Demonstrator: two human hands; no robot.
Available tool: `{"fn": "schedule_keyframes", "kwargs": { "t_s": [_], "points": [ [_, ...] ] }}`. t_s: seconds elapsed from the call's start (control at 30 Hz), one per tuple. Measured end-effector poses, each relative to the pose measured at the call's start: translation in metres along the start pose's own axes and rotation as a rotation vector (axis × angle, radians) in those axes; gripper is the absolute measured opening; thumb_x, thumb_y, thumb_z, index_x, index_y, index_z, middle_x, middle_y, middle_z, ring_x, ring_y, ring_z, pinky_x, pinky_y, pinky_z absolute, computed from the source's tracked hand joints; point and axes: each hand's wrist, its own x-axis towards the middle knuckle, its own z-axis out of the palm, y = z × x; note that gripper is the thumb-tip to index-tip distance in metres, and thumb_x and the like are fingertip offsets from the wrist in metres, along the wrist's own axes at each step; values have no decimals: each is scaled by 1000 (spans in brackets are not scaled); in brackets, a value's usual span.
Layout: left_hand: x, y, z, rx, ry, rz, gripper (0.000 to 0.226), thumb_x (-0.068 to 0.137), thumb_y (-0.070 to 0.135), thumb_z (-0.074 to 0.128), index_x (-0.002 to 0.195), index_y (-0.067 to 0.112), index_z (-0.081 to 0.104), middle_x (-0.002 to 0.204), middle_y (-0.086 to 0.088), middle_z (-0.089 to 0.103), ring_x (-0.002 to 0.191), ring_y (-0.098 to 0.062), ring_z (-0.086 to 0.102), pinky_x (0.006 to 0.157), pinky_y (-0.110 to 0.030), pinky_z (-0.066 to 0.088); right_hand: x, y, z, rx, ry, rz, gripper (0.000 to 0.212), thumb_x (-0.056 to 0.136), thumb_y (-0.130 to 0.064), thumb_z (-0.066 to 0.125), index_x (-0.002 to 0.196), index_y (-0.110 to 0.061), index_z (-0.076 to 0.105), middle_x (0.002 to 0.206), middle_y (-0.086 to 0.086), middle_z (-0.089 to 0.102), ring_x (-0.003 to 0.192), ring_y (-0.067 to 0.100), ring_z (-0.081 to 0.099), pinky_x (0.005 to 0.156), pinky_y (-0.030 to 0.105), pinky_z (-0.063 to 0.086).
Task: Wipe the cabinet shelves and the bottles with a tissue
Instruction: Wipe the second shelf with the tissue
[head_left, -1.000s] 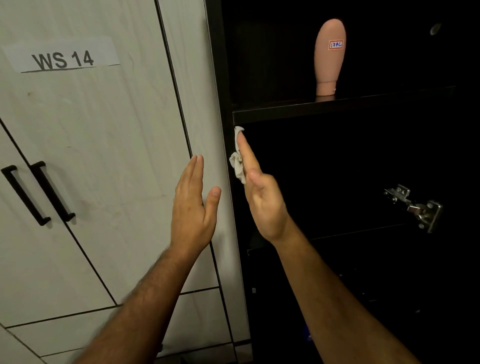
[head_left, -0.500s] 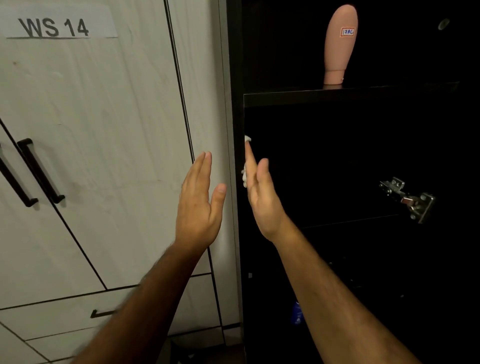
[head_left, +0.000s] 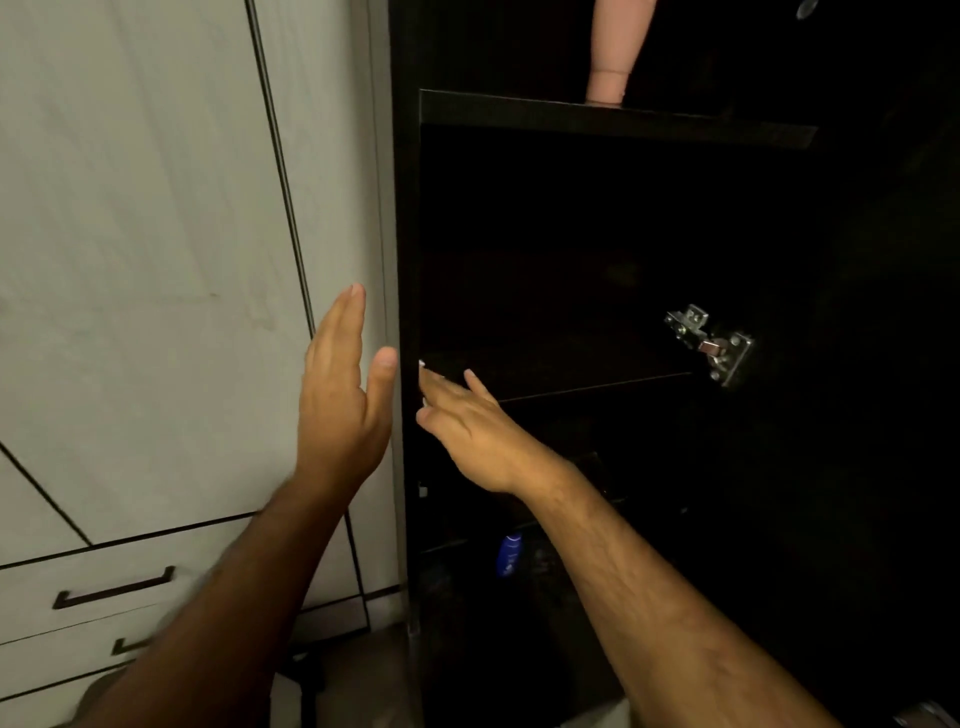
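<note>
My right hand (head_left: 470, 423) reaches into the dark open cabinet, its straight fingers pressing a white tissue (head_left: 422, 365) against the inner left wall beside the middle shelf (head_left: 597, 387). Only small bits of the tissue show past the fingertips. My left hand (head_left: 343, 395) is held flat and upright just outside the cabinet's left edge, holding nothing. A pink bottle (head_left: 613, 57) stands on the upper shelf (head_left: 613, 117), its top cut off by the frame. A small blue bottle (head_left: 509, 555) stands low down inside the cabinet.
Pale cabinet doors (head_left: 156, 260) and drawers with dark handles (head_left: 111, 592) fill the left side. A metal hinge (head_left: 711, 343) is fixed to the right inner wall of the dark cabinet. The interior is very dim.
My right hand has slid the tissue down the inner left wall from just under the upper shelf to the middle shelf level. The view has tilted downward; my left hand stays raised.
</note>
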Motion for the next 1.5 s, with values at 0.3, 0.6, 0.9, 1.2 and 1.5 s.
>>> {"fn": "schedule_keyframes", "kwargs": {
  "t_s": [0.3, 0.6, 0.9, 1.2, 1.5],
  "points": [
    [-14, 13, 6, 8, 35, 0, 58, 101, 39, 32, 151, 10, 24, 156, -9, 28, 145, -19, 24, 117, -44, 26, 7, 49, -19, -371, 317, -180, 35, 90, -17, 66, 124, -21, 65, 134, -8, 60, 128, 1, 49, 123, 33, 8],
    [-35, 42, 39, 106, 87, 272, 56, 102, 38, 35, 146, 4, 26, 153, -32, 17, 146, -41, 11, 120, -46, 13, -8, 76, -70, -451, 237, -59, 41, 83, -27, 73, 123, -20, 65, 131, -6, 63, 136, 11, 42, 118, 26, 16],
    [-24, 76, 87, 94, -118, 153, 63, 96, 40, 41, 151, 16, 24, 161, -8, 12, 150, -20, 3, 116, -40, 14, -33, 104, -158, -834, 3, 134, 24, 83, -14, 72, 106, -18, 69, 103, 0, 68, 97, 18, 65, 75, 28, 50],
    [-2, 87, 130, 159, -275, 63, 60, 97, 47, 44, 150, 21, 31, 161, -4, 14, 149, -14, 3, 119, -37, 7, -17, 70, -254, -1213, 200, 103, 27, 98, -22, 50, 114, -7, 66, 111, 18, 65, 102, 37, 63, 85, 41, 51],
    [9, 78, 139, 123, -236, 3, 57, 97, 44, 49, 147, 20, 37, 159, -5, 24, 149, -16, 8, 118, -35, 5, -8, 61, -273, -1557, 282, 193, 22, 92, -4, 46, 95, -8, 68, 98, 11, 70, 92, 33, 66, 76, 38, 41]
  ]
}}
